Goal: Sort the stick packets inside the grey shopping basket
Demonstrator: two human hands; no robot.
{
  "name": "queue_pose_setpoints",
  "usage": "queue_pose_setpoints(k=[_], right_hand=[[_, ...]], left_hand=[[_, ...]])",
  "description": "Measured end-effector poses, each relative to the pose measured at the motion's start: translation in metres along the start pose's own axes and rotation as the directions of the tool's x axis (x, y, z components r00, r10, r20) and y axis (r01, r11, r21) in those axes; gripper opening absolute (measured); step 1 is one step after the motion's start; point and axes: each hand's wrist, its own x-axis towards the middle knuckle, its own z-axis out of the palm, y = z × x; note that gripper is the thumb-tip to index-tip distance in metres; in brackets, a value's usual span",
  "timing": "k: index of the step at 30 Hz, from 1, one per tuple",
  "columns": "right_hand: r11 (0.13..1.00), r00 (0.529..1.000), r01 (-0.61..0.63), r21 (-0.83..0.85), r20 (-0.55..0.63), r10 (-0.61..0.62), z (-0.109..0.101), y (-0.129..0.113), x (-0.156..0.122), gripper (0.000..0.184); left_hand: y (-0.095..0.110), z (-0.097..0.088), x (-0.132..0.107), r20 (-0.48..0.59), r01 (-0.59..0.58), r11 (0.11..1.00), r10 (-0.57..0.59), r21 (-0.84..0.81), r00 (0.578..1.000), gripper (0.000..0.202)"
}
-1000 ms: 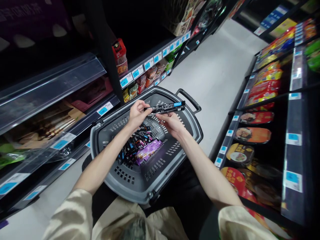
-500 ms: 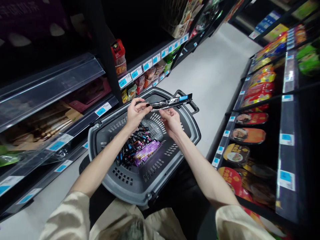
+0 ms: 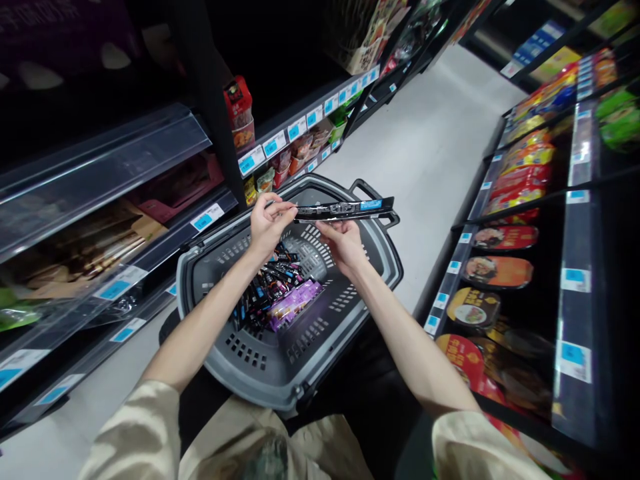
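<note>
A long, thin, shiny black packet [image 3: 345,209] with a blue patch near its right end is held up over the far part of a grey shopping basket [image 3: 295,383]. My left hand [image 3: 269,223] pinches the packet's left end between thumb and fingers. Just below its middle, my right hand [image 3: 344,245] has curled fingers against the lower edge; part of that grip is hidden behind the packet. Inside the basket lie several small dark packets [image 3: 260,290] in a loose pile, with a purple packet [image 3: 295,305] beside them.
Shelves with price labels [image 3: 207,217] run along the left, close to the basket's rim. To the right stands another shelf holding oval food tubs [image 3: 500,270] and bagged snacks [image 3: 523,170]. A pale floor aisle [image 3: 425,133] stretches away between them. The basket's handle [image 3: 363,189] sticks out at the far side.
The black packet has shifted slightly right and turned nearly level, its right end dropping a little. My right hand's fingers now sit lower along its edge. The basket's contents look the same.
</note>
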Motion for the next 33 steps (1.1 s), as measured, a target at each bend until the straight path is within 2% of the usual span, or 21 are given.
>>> queue_pose_setpoints(k=[6,12,22,26,33], right_hand=[[1.0,1.0,-0.002,0.014,0.023,0.002,0.003,-0.004,-0.002,0.035],[0.999,1.0,-0.001,0.042,0.002,0.001,0.003,-0.011,-0.004,0.03],[0.994,0.999,0.027,-0.101,-0.019,-0.029,0.001,-0.004,0.0,0.04],[0.994,0.999,0.048,-0.1,0.004,-0.047,0.003,-0.003,-0.001,0.044],[0.994,0.997,0.076,-0.08,0.004,-0.076,0.01,-0.004,-0.004,0.047]], left_hand=[[0.001,-0.001,0.0,-0.025,-0.014,0.999,0.013,-0.034,1.0,0.06],[0.008,0.0,0.002,-0.011,-0.077,0.996,0.076,-0.045,0.997,0.06],[0.021,-0.004,0.005,-0.011,-0.117,0.991,0.116,-0.07,0.993,0.062],[0.024,-0.004,0.002,0.01,-0.101,0.991,0.102,-0.084,0.995,0.064],[0.029,0.0,-0.001,0.043,0.0,0.988,0.007,-0.157,0.999,0.068]])
